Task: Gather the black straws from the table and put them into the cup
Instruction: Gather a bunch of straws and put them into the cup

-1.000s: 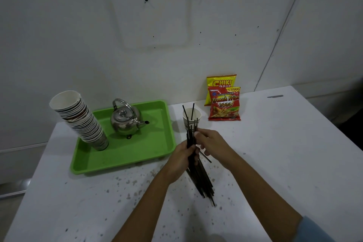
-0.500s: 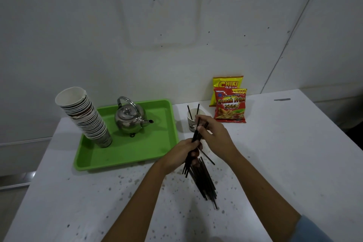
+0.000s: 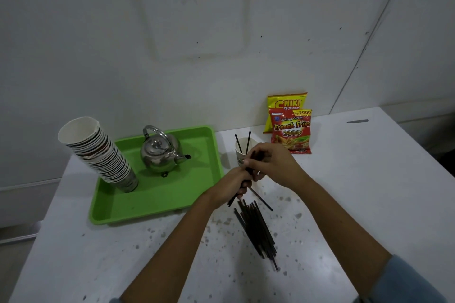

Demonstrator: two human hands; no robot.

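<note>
At the centre of the frame we see our two hands meeting over a small bunch of black straws (image 3: 242, 188). Our left hand (image 3: 232, 186) curls its grip around the lower part of that bunch, whose ends poke out below the fist toward the lower left. Our right hand (image 3: 270, 165) comes in from the right, its fingertips pinched on the upper ends of the same straws, right in front of the paper cup (image 3: 242, 152).

The cup stands upright on the white tabletop (image 3: 369, 179), just above our hands in the frame, and two black straws already lean inside it, their tips rising past the rim.

Below the hands, toward the lower middle of the frame, a loose pile of black straws (image 3: 257, 229) lies on the speckled tabletop, fanned roughly parallel and pointing down to the right. One single straw (image 3: 262, 202) lies apart from the pile, slanting just under our right wrist.

To the left of the cup sits a green tray (image 3: 157, 200). It carries a shiny metal kettle (image 3: 160, 155) with its spout aimed right, and a tall, leaning stack of paper cups (image 3: 103, 155) at its left end.

Above and right of the cup, two snack packets rest against the wall: a red French Fries bag (image 3: 291, 133) in front of a yellow Chiki bag (image 3: 285, 102).
</note>
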